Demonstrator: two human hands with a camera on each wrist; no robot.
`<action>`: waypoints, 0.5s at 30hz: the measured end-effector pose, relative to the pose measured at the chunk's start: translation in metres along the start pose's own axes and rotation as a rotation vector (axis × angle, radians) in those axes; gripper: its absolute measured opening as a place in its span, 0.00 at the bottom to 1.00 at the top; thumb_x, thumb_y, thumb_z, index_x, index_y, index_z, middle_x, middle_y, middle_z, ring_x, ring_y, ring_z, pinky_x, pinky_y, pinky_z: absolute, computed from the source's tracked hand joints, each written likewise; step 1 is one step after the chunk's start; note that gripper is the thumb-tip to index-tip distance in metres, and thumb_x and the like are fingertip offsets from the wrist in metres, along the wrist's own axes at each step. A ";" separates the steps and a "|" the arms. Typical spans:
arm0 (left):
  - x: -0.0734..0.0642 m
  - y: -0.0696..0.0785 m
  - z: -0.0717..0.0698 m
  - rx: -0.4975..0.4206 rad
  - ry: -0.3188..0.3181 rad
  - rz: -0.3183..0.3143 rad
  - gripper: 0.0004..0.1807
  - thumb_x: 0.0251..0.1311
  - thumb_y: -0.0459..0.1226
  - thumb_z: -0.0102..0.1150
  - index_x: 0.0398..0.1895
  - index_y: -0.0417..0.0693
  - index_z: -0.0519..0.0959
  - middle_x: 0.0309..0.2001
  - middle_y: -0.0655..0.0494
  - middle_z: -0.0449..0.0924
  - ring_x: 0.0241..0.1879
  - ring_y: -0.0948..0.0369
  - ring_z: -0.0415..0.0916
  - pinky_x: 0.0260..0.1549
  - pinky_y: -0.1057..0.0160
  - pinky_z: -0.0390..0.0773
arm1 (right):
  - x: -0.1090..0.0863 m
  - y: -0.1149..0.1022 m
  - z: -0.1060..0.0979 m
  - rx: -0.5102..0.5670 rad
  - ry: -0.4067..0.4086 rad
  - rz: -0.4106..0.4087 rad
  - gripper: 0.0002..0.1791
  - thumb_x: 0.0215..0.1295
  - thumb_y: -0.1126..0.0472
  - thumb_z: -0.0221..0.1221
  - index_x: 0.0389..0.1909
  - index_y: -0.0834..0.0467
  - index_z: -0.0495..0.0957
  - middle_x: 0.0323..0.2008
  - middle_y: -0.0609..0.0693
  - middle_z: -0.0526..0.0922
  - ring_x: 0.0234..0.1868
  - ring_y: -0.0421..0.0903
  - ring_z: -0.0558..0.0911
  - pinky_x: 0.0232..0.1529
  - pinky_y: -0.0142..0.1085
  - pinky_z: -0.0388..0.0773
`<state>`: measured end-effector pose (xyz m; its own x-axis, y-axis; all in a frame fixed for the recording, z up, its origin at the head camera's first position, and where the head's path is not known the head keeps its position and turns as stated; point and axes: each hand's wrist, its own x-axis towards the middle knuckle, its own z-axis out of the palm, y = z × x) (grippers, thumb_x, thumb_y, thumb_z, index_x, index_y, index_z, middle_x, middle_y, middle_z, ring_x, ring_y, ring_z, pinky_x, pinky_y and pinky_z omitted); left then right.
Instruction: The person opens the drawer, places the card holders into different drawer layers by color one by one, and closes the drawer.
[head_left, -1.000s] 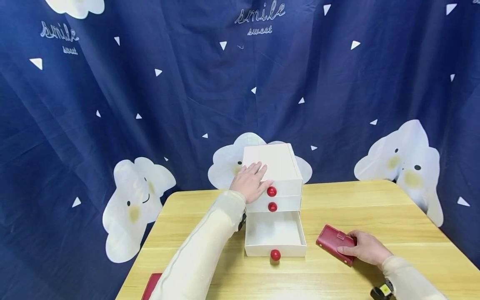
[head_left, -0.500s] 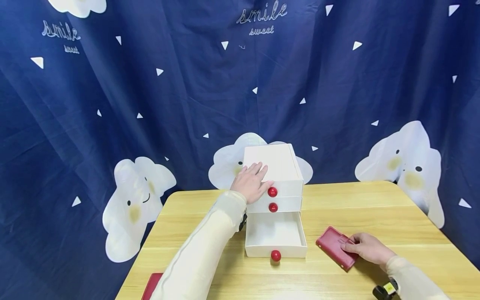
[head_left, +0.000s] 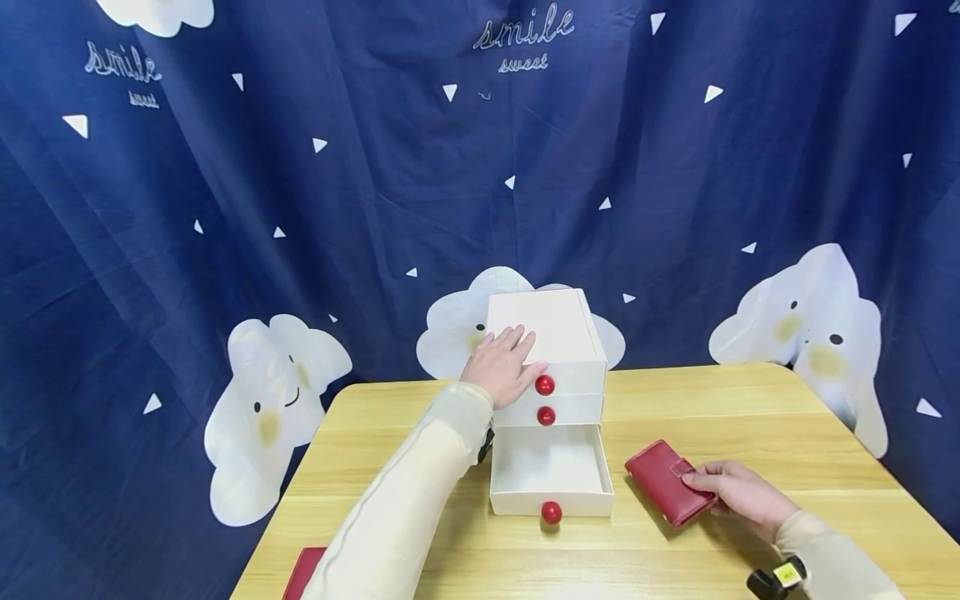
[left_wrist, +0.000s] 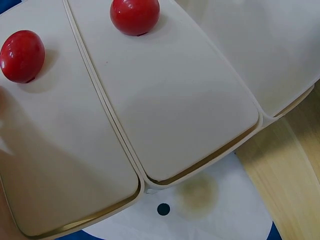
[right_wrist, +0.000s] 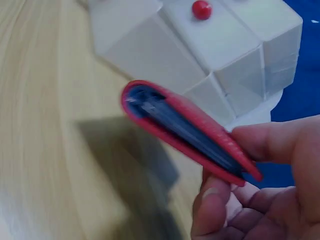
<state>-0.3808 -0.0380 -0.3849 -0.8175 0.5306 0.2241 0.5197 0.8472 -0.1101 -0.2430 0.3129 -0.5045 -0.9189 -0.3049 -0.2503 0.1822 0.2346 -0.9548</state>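
A white chest of three drawers (head_left: 570,329) with red round knobs stands at the middle of the table. Its bottom drawer (head_left: 551,458) is pulled out, with a bare white floor. On the left front part of the chest's top rests my left hand (head_left: 501,367), fingers spread, thumb near the top knob (head_left: 544,384). To the right of the drawer, my right hand (head_left: 746,497) pinches a red wallet (head_left: 670,483) by its strap side, thumb above and fingers below. In the right wrist view the wallet (right_wrist: 190,132) is edge-on, lifted off the table, with dark inner sleeves showing.
Part of another red item (head_left: 303,571) lies at the table's front left, mostly hidden by the left sleeve (head_left: 405,492). The wooden table (head_left: 787,417) ends at a dark blue curtain (head_left: 375,208) with cloud prints behind the chest.
My right hand has taken a pinch on the wallet and raised it from the table, tilting it slightly toward the drawer. The left hand has kept its place on the chest.
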 end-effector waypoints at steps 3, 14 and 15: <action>0.000 0.000 0.001 -0.002 0.001 0.000 0.39 0.62 0.64 0.19 0.70 0.55 0.53 0.70 0.55 0.50 0.68 0.57 0.47 0.65 0.53 0.45 | -0.002 -0.008 0.001 0.114 -0.001 0.006 0.14 0.66 0.57 0.51 0.37 0.65 0.76 0.27 0.48 0.80 0.24 0.36 0.75 0.27 0.29 0.74; -0.001 0.002 -0.001 0.013 -0.025 -0.014 0.38 0.63 0.64 0.20 0.71 0.57 0.52 0.70 0.55 0.48 0.68 0.58 0.45 0.65 0.54 0.44 | -0.003 -0.036 0.020 0.414 -0.083 -0.003 0.16 0.69 0.59 0.48 0.46 0.68 0.72 0.35 0.54 0.82 0.31 0.40 0.80 0.31 0.27 0.77; -0.001 0.001 -0.001 0.014 -0.023 -0.014 0.38 0.63 0.64 0.20 0.71 0.57 0.52 0.70 0.55 0.48 0.68 0.58 0.45 0.65 0.54 0.44 | -0.003 -0.038 0.023 0.423 -0.088 0.000 0.16 0.68 0.59 0.48 0.47 0.68 0.71 0.35 0.55 0.82 0.31 0.40 0.80 0.32 0.27 0.77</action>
<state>-0.3791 -0.0371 -0.3840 -0.8301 0.5193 0.2032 0.5050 0.8546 -0.1212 -0.2395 0.2830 -0.4710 -0.8889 -0.3871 -0.2450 0.3260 -0.1588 -0.9319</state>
